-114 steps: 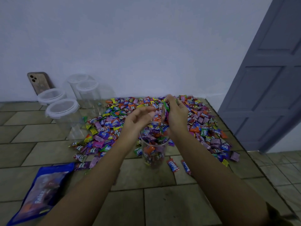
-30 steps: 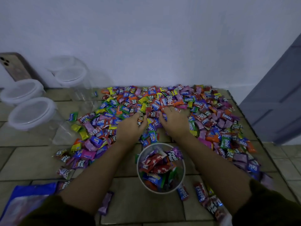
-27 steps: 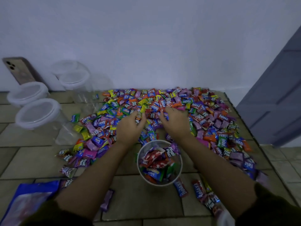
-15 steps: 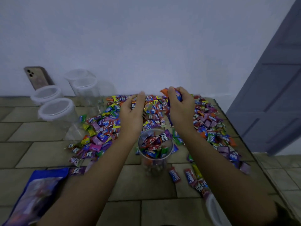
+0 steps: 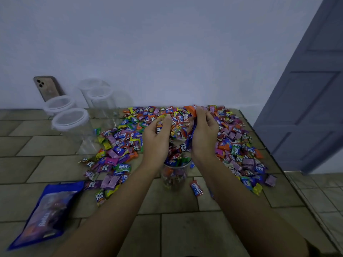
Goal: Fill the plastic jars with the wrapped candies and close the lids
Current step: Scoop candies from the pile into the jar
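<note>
A clear plastic jar [image 5: 175, 178] stands open on the tiled floor, nearly full of wrapped candies. My left hand [image 5: 156, 140] and my right hand [image 5: 204, 134] are raised just above its mouth, palms facing each other, cupping a heap of candies [image 5: 179, 130] between them. Some candies hang from the heap toward the jar mouth. Behind and around the hands spreads a wide pile of colourful wrapped candies [image 5: 235, 143] on the floor.
Several lidded clear jars [image 5: 71, 120] stand at the left near the wall, with a phone [image 5: 48, 88] leaning behind them. A blue candy bag [image 5: 46, 216] lies at the front left. A grey door [image 5: 311, 101] is at the right.
Both hands scooped candies out of the pile and lifted them together. They now hold the heap above the jar, lower and closer to its mouth than half a second ago.
</note>
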